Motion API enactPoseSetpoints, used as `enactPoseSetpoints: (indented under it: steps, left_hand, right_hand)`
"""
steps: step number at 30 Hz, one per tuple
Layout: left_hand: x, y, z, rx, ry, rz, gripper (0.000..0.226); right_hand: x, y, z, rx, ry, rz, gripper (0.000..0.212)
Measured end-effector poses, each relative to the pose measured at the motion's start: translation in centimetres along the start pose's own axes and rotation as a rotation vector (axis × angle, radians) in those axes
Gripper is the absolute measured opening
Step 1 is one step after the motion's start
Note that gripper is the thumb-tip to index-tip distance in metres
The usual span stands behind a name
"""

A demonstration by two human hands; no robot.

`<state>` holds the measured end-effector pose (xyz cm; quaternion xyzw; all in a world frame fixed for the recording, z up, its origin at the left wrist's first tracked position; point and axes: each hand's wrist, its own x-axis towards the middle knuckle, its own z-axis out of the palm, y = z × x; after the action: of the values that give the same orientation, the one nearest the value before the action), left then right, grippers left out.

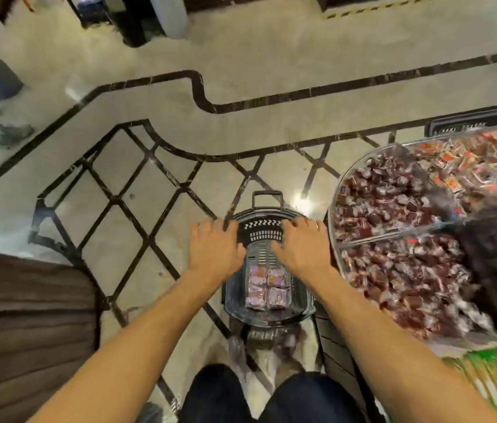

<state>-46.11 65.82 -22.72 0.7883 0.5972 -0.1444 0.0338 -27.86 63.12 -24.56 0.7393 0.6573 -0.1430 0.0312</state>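
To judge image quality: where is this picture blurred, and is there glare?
Head view: wrapped candies at right are motion-blurred; left hand, right hand and shopping basket look sharper; glare spot on the glossy floor beyond the basket; wide lens bends floor lines.

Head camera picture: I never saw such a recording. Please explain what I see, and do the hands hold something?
The camera sits on a person's head and looks down, so you see that person's own bare arms. The left hand and right hand reach, fingers spread, over a black basket on the floor. They hold nothing; whether they touch it is unclear. In the basket lie purple packets. At the right, a clear bin is full of wrapped sweets.
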Motion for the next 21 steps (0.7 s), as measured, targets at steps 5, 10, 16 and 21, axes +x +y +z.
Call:
enactPoseSetpoints:
  steps: [5, 10, 16, 21]
  left_hand:
    - [4.3, 1.0, 9.7, -0.005, -0.157, 0.04, 0.053]
    - [9.0, 2.1, 20.7, 0.052, -0.285, 0.116, 0.047]
    - [12.3, 4.4, 35.4, 0.046, -0.458, 0.222, 0.055]
    - [13.4, 5.9, 46.3, 0.005, -0.579, 0.22, 0.053]
  right_hand:
    - [3.1, 1.0, 9.9, 0.001, -0.152, 0.066, 0.05]
    - [6.1, 2.3, 20.3, 0.023, -0.312, 0.121, 0.047]
    - [9.0, 2.6, 33.7, 0.063, -0.397, 0.247, 0.053]
    - [9.8, 2.8, 44.1, 0.12, -0.472, 0.326, 0.051]
